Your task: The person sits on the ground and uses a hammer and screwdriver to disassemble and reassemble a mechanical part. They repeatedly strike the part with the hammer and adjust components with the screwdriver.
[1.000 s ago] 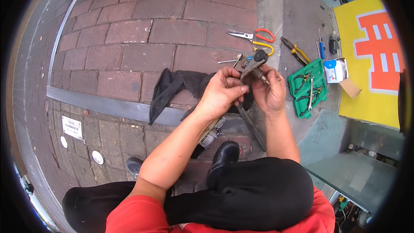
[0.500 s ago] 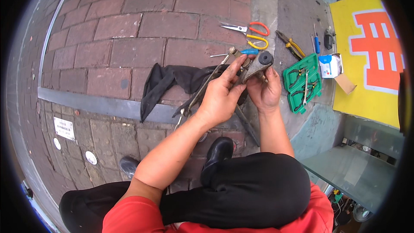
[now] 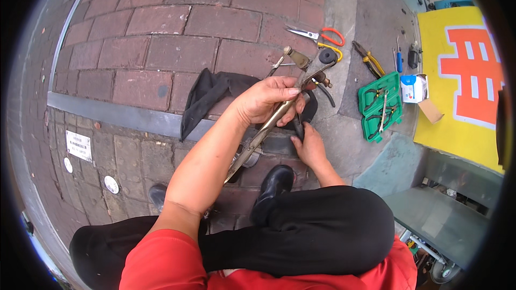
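My left hand (image 3: 264, 100) is closed around a worn metal frame (image 3: 257, 144) of long jointed bars, which slants from near my shoes up to the right. At its far end are a round black rubber-like cap (image 3: 327, 56) and a brass-coloured bolt fitting (image 3: 323, 79). Lower down, my right hand (image 3: 312, 149) has its fingers closed on a dark bar (image 3: 298, 127) beside the frame. How this bar joins the frame is hidden. A black cloth (image 3: 207, 95) lies crumpled on the bricks behind my left hand.
Scissors (image 3: 310, 34) with orange and yellow handles lie beyond the frame. To the right are pliers (image 3: 370, 60), a blue-handled screwdriver (image 3: 399, 61), an opened green tool case (image 3: 371, 123), a small white box (image 3: 411, 90) and a yellow sign (image 3: 430, 37). A glass panel (image 3: 441, 220) stands at lower right.
My right hand has left the capped end and moved down to the dark bar. My left hand now grips the frame lower, and its far end points up and right.
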A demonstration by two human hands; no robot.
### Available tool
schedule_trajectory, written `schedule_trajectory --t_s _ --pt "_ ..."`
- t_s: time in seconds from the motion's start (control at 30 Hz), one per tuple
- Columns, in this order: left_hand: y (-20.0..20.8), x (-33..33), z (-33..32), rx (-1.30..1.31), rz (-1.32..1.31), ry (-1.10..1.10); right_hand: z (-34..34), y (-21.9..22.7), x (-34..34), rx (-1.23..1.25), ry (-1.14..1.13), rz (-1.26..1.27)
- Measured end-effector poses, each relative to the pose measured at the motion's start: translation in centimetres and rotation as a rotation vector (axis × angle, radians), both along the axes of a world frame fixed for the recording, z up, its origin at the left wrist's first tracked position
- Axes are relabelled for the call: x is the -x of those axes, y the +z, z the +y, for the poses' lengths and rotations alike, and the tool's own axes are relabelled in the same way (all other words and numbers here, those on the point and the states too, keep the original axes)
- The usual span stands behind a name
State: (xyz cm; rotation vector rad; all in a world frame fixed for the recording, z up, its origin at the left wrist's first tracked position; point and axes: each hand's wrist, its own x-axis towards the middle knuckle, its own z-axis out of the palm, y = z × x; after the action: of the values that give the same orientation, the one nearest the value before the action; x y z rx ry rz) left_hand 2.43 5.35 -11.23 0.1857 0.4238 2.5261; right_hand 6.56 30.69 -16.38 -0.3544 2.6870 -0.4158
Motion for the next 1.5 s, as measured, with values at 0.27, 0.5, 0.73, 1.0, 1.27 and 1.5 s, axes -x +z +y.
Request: schedule_trajectory --t_s 0.27,0.5,0.73,1.0,1.27,1.5 --pt "2.7 -1.7 1.3 1.061 -0.086 0.502 -0.5 1.2 1.9 0.250 -0.265 0.088" --pt "3.2 -2.0 0.8 1.705 -0.105 1.000 -2.7 14.9 4.1 0.771 0.018 0.136" --pt "3.5 -2.3 1.0 1.783 -0.170 1.005 -9.8 19.5 6.0 0.223 0.141 0.134" --pt "3.5 -3.3 1.0 1.799 -0.044 1.149 -9.6 19.5 5.9 0.476 0.226 0.331" --pt "3.1 -4.0 -1.0 1.621 -0.093 0.984 -6.5 17.3 4.1 0.755 0.106 0.320" --pt "2.6 -6.7 -7.8 0.550 -0.139 0.709 -1.4 8.7 2.3 0.043 0.076 0.409"
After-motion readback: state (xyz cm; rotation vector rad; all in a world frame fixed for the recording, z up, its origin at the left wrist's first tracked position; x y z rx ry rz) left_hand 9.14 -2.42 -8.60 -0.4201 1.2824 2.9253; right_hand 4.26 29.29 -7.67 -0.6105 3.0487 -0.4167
